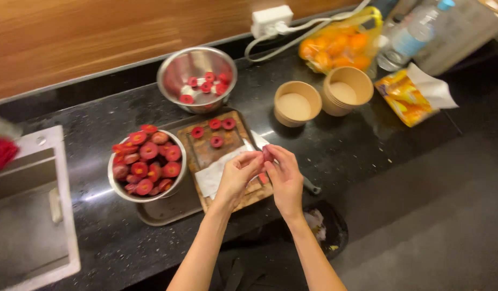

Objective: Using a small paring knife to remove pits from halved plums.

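Note:
My left hand (239,173) and my right hand (281,175) meet over the near end of a wooden cutting board (206,153), fingers pinched together around a small red fruit piece (266,153). Several cut red fruit pieces (215,131) lie on the far part of the board. A white paper towel (214,175) lies on the board under my left hand. A knife (309,187) pokes out behind my right hand. A steel bowl heaped with red fruit (146,161) stands left of the board. Another steel bowl (196,78) behind the board holds several cut pieces.
Two brown paper bowls (296,102) (347,89) stand to the right. Behind them are a yellow bag of oranges (338,46), a plastic bottle (410,35) and a power strip (271,20). A sink (28,215) sits at left. A bin with scraps (325,229) is below the counter edge.

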